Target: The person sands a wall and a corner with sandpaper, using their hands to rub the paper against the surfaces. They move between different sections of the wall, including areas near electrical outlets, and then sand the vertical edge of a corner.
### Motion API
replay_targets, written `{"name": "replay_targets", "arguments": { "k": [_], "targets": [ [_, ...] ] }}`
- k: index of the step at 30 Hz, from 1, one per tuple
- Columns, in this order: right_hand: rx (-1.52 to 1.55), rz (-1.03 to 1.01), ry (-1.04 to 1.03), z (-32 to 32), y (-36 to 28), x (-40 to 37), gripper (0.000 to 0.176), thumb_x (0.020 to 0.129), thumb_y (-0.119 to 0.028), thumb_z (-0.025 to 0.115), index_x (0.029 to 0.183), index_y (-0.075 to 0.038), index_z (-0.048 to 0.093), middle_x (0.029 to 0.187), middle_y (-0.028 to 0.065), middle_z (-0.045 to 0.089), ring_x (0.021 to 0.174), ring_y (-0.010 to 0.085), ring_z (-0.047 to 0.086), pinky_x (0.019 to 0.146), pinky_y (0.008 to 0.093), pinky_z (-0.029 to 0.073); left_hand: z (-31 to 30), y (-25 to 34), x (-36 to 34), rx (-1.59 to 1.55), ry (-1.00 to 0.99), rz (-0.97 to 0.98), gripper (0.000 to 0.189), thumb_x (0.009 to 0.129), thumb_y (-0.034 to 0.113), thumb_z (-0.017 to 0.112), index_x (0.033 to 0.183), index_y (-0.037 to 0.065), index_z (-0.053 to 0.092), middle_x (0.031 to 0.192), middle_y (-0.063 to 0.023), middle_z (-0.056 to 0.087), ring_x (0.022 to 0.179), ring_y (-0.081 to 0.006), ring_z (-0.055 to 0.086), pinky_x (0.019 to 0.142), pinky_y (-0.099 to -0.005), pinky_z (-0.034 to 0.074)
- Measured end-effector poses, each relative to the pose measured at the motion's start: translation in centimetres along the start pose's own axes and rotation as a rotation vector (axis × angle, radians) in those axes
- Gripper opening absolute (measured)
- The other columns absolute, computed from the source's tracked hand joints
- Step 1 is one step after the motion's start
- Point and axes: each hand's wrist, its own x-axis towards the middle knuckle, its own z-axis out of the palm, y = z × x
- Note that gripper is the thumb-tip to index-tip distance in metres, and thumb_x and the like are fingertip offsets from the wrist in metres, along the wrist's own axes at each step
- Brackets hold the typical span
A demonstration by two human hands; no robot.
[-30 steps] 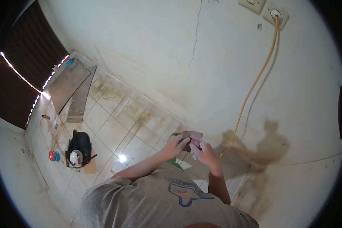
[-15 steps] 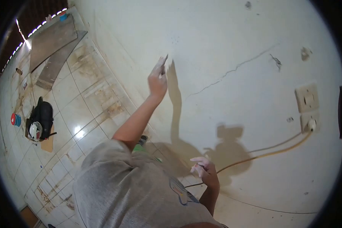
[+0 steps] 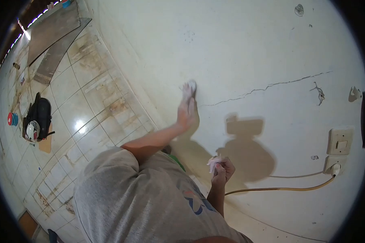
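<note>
My left hand [image 3: 186,106] reaches out to the pale wall [image 3: 247,52], its fingers stretched and coated in whitish material. The fingertips are beside the left end of a long crack [image 3: 267,86]; a pale patch shows at them, too blurred to make out. Lower down, in front of my shirt [image 3: 150,198], my right hand [image 3: 224,170] is closed around a crumpled whitish-pink lump [image 3: 213,163], which sticks out between thumb and fingers.
A switch [image 3: 341,141] and a socket with a plug [image 3: 335,169] are on the right; a yellowish cable [image 3: 280,189] runs from it. On the tiled floor [image 3: 75,97] lie a black bag [image 3: 40,115], a red-and-blue container [image 3: 13,119] and brown boards [image 3: 54,30].
My left hand has moved down and right towards the crack. My right hand has turned and closed more around the lump. The view has shifted, bringing the switch lower and further right.
</note>
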Motion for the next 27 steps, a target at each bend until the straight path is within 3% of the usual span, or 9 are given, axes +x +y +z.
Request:
{"name": "replay_targets", "arguments": {
  "k": [5, 7, 9, 12, 15, 16, 17, 23, 27],
  "targets": [
    [-0.033, -0.041, -0.016, -1.1, 0.7, 2.0, 0.013, 0.087, -0.01, 0.059, 0.082, 0.002, 0.061, 0.062, 0.0056, 0.054, 0.05, 0.0117, 0.046, 0.06, 0.0337, 0.05, -0.7, -0.2, 9.5, -0.049, 0.244, -0.082, 0.044, 0.106, 0.009, 0.043, 0.145, -0.01, 0.045, 0.156, -0.0265, 0.042, 0.15, -0.0321, 0.033, 0.122, -0.0362, 0.024],
    [-0.065, -0.056, -0.016, -0.7, 0.2, 3.1, 0.014, 0.089, -0.009, 0.057, 0.079, 0.0, 0.059, 0.06, 0.0042, 0.052, 0.049, 0.0107, 0.044, 0.058, 0.0332, 0.049, -0.8, 0.8, 10.2, -0.075, 0.179, -0.049, 0.048, 0.104, 0.005, 0.041, 0.15, -0.012, 0.036, 0.161, -0.0247, 0.033, 0.154, -0.0342, 0.024, 0.125, -0.0398, 0.015],
    [-0.089, -0.05, -0.013, -0.6, 0.2, 3.9, 0.015, 0.091, -0.007, 0.055, 0.078, -0.001, 0.058, 0.059, 0.0034, 0.051, 0.048, 0.0103, 0.043, 0.057, 0.0327, 0.048, -0.5, 2.9, 9.8, -0.046, 0.185, 0.081, 0.053, 0.102, 0.0, 0.037, 0.153, -0.013, 0.028, 0.165, -0.0237, 0.027, 0.156, -0.035, 0.016, 0.126, -0.0418, 0.005],
    [-0.086, -0.045, -0.028, 0.1, 1.3, 5.3, 0.017, 0.095, -0.004, 0.051, 0.08, -0.001, 0.056, 0.061, 0.0028, 0.05, 0.047, 0.0101, 0.042, 0.055, 0.0316, 0.047, 0.2, 6.6, 6.5, -0.075, 0.133, -0.024, 0.056, 0.099, -0.003, 0.036, 0.154, -0.013, 0.027, 0.164, -0.0258, 0.026, 0.156, -0.0378, 0.012, 0.126, -0.0426, 0.004],
    [-0.076, -0.024, -0.111, 1.3, 1.1, 6.2, 0.016, 0.098, -0.004, 0.049, 0.084, 0.0, 0.055, 0.062, 0.0035, 0.049, 0.046, 0.0083, 0.041, 0.049, 0.0286, 0.045, 3.8, 4.7, -0.2, -0.424, 0.023, -0.17, 0.063, 0.097, -0.005, 0.039, 0.157, -0.01, 0.02, 0.169, -0.0248, 0.005, 0.157, -0.0387, 0.003, 0.126, -0.0448, 0.006],
    [-0.062, -0.019, -0.114, 1.7, 1.2, 6.4, 0.017, 0.098, -0.004, 0.049, 0.084, 0.0, 0.055, 0.062, 0.0037, 0.049, 0.046, 0.0084, 0.041, 0.049, 0.0285, 0.045, 3.0, 3.8, -1.6, -0.043, -0.103, 0.04, 0.062, 0.099, -0.004, 0.04, 0.158, -0.009, 0.019, 0.169, -0.0252, 0.003, 0.157, -0.0393, -0.001, 0.125, -0.0467, 0.002],
    [-0.056, -0.006, -0.109, 1.8, 1.3, 6.4, 0.017, 0.098, -0.005, 0.049, 0.083, 0.0, 0.055, 0.062, 0.0038, 0.049, 0.046, 0.0085, 0.041, 0.049, 0.0285, 0.045, 2.5, 3.8, -1.6, -0.108, -0.14, 0.043, 0.059, 0.102, -0.001, 0.04, 0.158, -0.008, 0.021, 0.168, -0.0274, 0.005, 0.157, -0.0406, -0.002, 0.125, -0.0482, 0.001],
    [-0.074, 0.014, -0.079, 1.5, 1.6, 6.2, 0.016, 0.101, -0.008, 0.052, 0.092, 0.002, 0.06, 0.06, 0.0027, 0.049, 0.046, 0.009, 0.042, 0.049, 0.0276, 0.043, -1.5, 2.0, 8.6, -0.017, 0.183, 0.041, 0.053, 0.108, 0.013, 0.032, 0.158, -0.003, 0.025, 0.167, -0.0212, 0.022, 0.157, -0.038, 0.011, 0.126, -0.0419, 0.009],
    [-0.188, 0.104, -0.056, 1.5, 1.6, 5.9, 0.016, 0.103, -0.009, 0.054, 0.101, 0.004, 0.064, 0.06, 0.0016, 0.05, 0.046, 0.0083, 0.043, 0.049, 0.0268, 0.043, -3.9, 3.3, 13.2, -0.078, 0.272, 0.081, 0.055, 0.106, 0.008, 0.035, 0.157, -0.007, 0.021, 0.168, -0.0215, 0.018, 0.157, -0.0357, 0.01, 0.126, -0.0407, 0.007]
  ]
}}
